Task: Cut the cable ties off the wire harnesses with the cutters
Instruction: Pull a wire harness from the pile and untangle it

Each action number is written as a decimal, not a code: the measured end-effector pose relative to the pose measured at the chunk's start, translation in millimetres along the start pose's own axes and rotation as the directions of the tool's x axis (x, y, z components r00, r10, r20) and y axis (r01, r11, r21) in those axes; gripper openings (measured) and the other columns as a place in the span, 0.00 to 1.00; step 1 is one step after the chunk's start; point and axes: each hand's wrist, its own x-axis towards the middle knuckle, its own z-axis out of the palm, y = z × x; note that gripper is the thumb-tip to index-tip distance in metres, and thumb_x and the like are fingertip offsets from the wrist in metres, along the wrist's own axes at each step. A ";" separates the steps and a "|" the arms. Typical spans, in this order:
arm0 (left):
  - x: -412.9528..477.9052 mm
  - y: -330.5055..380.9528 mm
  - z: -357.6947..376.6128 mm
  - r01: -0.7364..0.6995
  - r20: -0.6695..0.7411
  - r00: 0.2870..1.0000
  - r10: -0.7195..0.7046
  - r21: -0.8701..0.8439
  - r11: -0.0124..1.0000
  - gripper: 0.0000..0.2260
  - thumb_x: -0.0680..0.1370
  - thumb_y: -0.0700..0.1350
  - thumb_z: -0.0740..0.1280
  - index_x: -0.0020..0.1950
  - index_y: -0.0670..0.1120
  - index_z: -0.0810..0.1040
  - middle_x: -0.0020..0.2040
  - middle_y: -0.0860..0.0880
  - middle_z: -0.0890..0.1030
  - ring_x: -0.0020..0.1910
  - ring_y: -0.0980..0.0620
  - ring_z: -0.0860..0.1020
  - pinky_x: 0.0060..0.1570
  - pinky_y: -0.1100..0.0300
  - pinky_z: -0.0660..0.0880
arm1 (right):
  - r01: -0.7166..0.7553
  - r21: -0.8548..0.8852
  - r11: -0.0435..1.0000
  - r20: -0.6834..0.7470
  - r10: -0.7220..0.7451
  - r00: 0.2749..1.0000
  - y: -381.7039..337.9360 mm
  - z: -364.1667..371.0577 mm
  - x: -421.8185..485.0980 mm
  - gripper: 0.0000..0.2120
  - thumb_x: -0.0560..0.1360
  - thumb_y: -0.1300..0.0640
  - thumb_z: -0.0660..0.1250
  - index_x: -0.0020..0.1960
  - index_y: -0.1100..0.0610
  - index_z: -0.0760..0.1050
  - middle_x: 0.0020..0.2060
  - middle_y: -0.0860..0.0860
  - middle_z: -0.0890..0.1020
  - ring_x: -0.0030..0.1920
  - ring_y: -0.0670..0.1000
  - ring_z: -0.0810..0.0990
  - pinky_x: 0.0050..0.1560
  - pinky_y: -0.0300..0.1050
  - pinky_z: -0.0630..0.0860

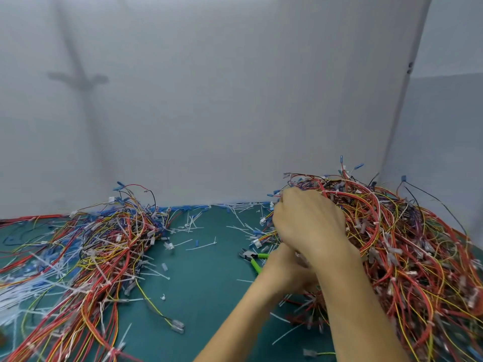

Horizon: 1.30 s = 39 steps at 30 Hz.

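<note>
Cutters (254, 264), green-handled, lay flat on the teal mat (209, 283), jaws pointing left and away, handles toward the left hand (285, 275), the nearer one, just beside them. Right hand (308, 223) lay over the right harness pile (405, 244), reaching into its wires; neither hand's grip could be determined.

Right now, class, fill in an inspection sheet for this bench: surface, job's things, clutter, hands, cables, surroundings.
Surface: green mat covering the table.
Job's things: cutters on the mat, handle ends hidden behind the left hand; left harness heap and right harness heap.
Clutter: cut cable ties strewn over the mat.
Hands: right hand at the right harness heap, above the left hand; grips too blurred to tell.
Cables: nothing seen besides harness wires.
Surroundings: grey wall panels behind.
</note>
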 end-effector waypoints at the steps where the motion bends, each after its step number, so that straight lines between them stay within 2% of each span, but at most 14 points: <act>1: 1.4 -8.3 -2.0 -0.005 -0.026 1.000 0.011 0.239 0.971 0.06 0.73 0.44 0.66 0.41 0.45 0.71 0.40 0.45 0.78 0.41 0.54 0.79 0.37 0.56 0.71 | 0.014 0.014 1.000 0.029 -0.014 0.999 -1.4 6.0 2.1 0.09 0.78 0.57 0.58 0.39 0.56 0.64 0.47 0.58 0.78 0.46 0.60 0.74 0.40 0.47 0.64; 3: 4.0 -19.3 -9.3 0.051 -0.078 0.997 -0.023 0.372 0.927 0.08 0.74 0.43 0.67 0.41 0.47 0.68 0.48 0.39 0.80 0.52 0.40 0.78 0.43 0.51 0.72 | 0.011 0.050 0.999 0.107 -0.017 0.994 -2.0 20.3 7.1 0.12 0.78 0.58 0.57 0.36 0.55 0.62 0.43 0.55 0.75 0.45 0.60 0.73 0.41 0.48 0.64; 5: 6.5 -26.0 -18.8 0.103 -0.142 0.987 -0.075 0.196 0.975 0.08 0.71 0.41 0.70 0.40 0.47 0.71 0.50 0.42 0.82 0.54 0.40 0.79 0.44 0.53 0.74 | -0.036 0.112 0.993 0.145 0.019 0.989 3.0 36.9 14.3 0.06 0.78 0.58 0.56 0.42 0.56 0.68 0.48 0.56 0.78 0.49 0.60 0.75 0.42 0.49 0.64; 7: 10.1 -31.1 -29.8 0.198 -0.237 0.952 -0.195 -0.008 0.980 0.08 0.70 0.43 0.72 0.47 0.47 0.77 0.53 0.46 0.81 0.52 0.43 0.81 0.49 0.52 0.79 | -0.145 0.190 0.971 0.136 0.120 0.983 13.3 55.3 21.8 0.10 0.78 0.58 0.56 0.56 0.57 0.73 0.57 0.57 0.79 0.53 0.59 0.76 0.46 0.49 0.68; 9: 13.7 -35.9 -41.0 0.246 -0.289 0.907 -0.307 -0.228 0.942 0.09 0.73 0.42 0.72 0.52 0.46 0.77 0.54 0.46 0.80 0.43 0.47 0.82 0.38 0.59 0.79 | -0.281 0.280 0.918 0.154 0.246 0.957 28.0 72.6 27.6 0.17 0.78 0.58 0.56 0.66 0.57 0.70 0.62 0.57 0.76 0.60 0.60 0.75 0.53 0.52 0.73; 11: 15.1 -36.5 -53.9 0.247 -0.305 0.870 -0.388 -0.410 0.878 0.08 0.77 0.41 0.69 0.55 0.44 0.76 0.52 0.46 0.80 0.35 0.53 0.79 0.25 0.66 0.70 | -0.401 0.341 0.850 0.231 0.338 0.912 43.8 88.0 31.3 0.20 0.77 0.59 0.57 0.70 0.58 0.66 0.66 0.59 0.73 0.64 0.62 0.72 0.60 0.55 0.72; 13: 13.5 -36.4 -67.9 0.233 -0.334 0.830 -0.448 -0.522 0.820 0.08 0.78 0.41 0.67 0.57 0.44 0.76 0.50 0.49 0.81 0.36 0.55 0.80 0.25 0.66 0.69 | -0.483 0.342 0.806 0.269 0.409 0.872 59.4 101.1 32.6 0.22 0.77 0.59 0.58 0.71 0.60 0.64 0.68 0.61 0.70 0.67 0.63 0.69 0.61 0.55 0.69; 15: 9.8 -37.0 -83.0 0.176 -0.364 0.786 -0.500 -0.644 0.745 0.07 0.79 0.40 0.65 0.57 0.45 0.76 0.49 0.52 0.80 0.40 0.55 0.80 0.30 0.64 0.71 | -0.504 0.306 0.808 0.193 0.466 0.864 75.0 111.6 30.0 0.19 0.78 0.57 0.59 0.68 0.60 0.67 0.65 0.61 0.72 0.63 0.62 0.72 0.56 0.52 0.70; 19: -4.9 -39.3 -126.9 -0.011 -0.456 0.689 -0.563 -0.783 0.622 0.05 0.80 0.41 0.64 0.55 0.45 0.76 0.48 0.51 0.79 0.41 0.53 0.80 0.35 0.61 0.72 | -0.479 0.279 0.832 -0.005 0.500 0.866 96.8 119.0 23.0 0.09 0.78 0.57 0.60 0.53 0.56 0.77 0.44 0.55 0.81 0.44 0.58 0.78 0.45 0.48 0.76; 24: -24.2 -53.5 -170.2 0.009 -0.746 0.509 -0.429 -0.493 0.870 0.07 0.79 0.37 0.64 0.55 0.44 0.77 0.54 0.45 0.80 0.46 0.51 0.77 0.45 0.58 0.72 | -0.524 0.188 0.831 -0.103 0.547 0.831 89.4 120.7 20.9 0.13 0.80 0.56 0.58 0.47 0.55 0.80 0.29 0.50 0.77 0.27 0.50 0.70 0.30 0.36 0.64; 27: -28.5 -64.5 -179.9 0.283 -0.825 0.488 -0.284 -0.159 0.946 0.08 0.78 0.44 0.65 0.56 0.47 0.77 0.58 0.46 0.80 0.55 0.46 0.76 0.55 0.50 0.72 | -0.422 0.115 0.899 -0.127 0.434 0.892 66.1 120.8 19.8 0.13 0.80 0.55 0.57 0.43 0.54 0.78 0.27 0.48 0.75 0.26 0.47 0.69 0.31 0.37 0.61; 31: -35.4 -81.8 -181.7 0.740 -0.795 0.535 -0.284 0.280 0.611 0.16 0.79 0.52 0.61 0.62 0.45 0.77 0.64 0.40 0.76 0.64 0.38 0.71 0.61 0.46 0.67 | -0.192 0.128 0.973 -0.148 0.210 0.966 28.2 116.8 20.4 0.13 0.80 0.55 0.57 0.44 0.53 0.79 0.29 0.45 0.76 0.27 0.45 0.69 0.29 0.35 0.62; 35: -39.9 -97.7 -177.6 0.809 -0.744 0.557 -0.369 0.386 0.443 0.14 0.79 0.51 0.61 0.60 0.45 0.76 0.62 0.42 0.77 0.64 0.40 0.72 0.63 0.48 0.65 | -0.019 0.202 0.979 -0.133 0.046 0.990 1.4 115.1 19.6 0.13 0.80 0.54 0.56 0.48 0.52 0.79 0.40 0.48 0.83 0.38 0.51 0.80 0.40 0.43 0.76; 39: -36.8 -97.6 -173.0 0.843 -0.785 0.506 -0.357 0.361 0.400 0.17 0.78 0.47 0.64 0.66 0.44 0.72 0.66 0.42 0.74 0.67 0.42 0.68 0.63 0.45 0.64 | 0.054 0.226 0.973 -0.121 -0.027 0.992 -8.5 117.0 16.1 0.13 0.79 0.55 0.56 0.49 0.52 0.80 0.42 0.48 0.84 0.39 0.52 0.77 0.37 0.44 0.69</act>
